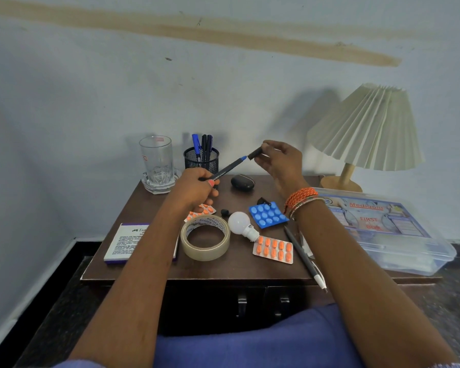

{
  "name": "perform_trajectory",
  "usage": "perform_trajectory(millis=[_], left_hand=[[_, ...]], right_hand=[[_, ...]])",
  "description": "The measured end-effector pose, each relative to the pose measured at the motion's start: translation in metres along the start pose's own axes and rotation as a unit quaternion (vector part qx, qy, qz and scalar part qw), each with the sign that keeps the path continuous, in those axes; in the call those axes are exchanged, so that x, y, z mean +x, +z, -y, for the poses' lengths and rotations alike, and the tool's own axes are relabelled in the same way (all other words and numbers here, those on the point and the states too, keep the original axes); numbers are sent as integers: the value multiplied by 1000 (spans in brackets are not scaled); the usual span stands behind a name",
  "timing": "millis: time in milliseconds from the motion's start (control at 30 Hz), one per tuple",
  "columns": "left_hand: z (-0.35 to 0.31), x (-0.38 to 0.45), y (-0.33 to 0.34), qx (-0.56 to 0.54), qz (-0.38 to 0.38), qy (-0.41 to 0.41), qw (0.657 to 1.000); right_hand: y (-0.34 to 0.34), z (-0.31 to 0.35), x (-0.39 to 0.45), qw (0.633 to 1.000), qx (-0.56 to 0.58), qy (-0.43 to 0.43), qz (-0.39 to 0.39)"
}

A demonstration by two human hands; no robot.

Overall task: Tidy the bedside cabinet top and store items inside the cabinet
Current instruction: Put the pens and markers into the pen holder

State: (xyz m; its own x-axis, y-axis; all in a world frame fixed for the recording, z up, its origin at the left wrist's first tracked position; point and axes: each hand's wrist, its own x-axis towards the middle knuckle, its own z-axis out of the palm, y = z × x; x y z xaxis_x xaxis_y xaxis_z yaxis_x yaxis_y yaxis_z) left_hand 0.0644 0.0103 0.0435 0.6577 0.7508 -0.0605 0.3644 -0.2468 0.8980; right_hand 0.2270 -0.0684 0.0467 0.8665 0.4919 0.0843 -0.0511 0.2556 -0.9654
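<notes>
My left hand grips a dark pen with a blue tip, raised above the brown cabinet top. Just off that tip, my right hand pinches the pen's black cap; a small gap separates cap and tip. On the top lie a roll of clear tape, a white bulb, a blue pill strip, orange pill strips, another pen at the front edge and a white box.
At the back stand a glass in a glass dish, a mesh pen holder with several pens, a black case and a pleated lamp. A clear first-aid box overhangs the right side. Two cabinet door handles are below.
</notes>
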Motion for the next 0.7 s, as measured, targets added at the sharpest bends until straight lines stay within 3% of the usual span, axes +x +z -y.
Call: perform_trajectory(millis=[67, 200, 700], left_hand=[[0, 0, 0, -1, -1, 2, 1000], [-1, -1, 0, 2, 1, 6, 1000], [-1, -2, -1, -9, 0, 22, 1000]], right_hand=[[-1, 7, -5, 996, 82, 20, 23], [0, 6, -9, 993, 119, 18, 8], [3, 1, -7, 994, 51, -47, -81]])
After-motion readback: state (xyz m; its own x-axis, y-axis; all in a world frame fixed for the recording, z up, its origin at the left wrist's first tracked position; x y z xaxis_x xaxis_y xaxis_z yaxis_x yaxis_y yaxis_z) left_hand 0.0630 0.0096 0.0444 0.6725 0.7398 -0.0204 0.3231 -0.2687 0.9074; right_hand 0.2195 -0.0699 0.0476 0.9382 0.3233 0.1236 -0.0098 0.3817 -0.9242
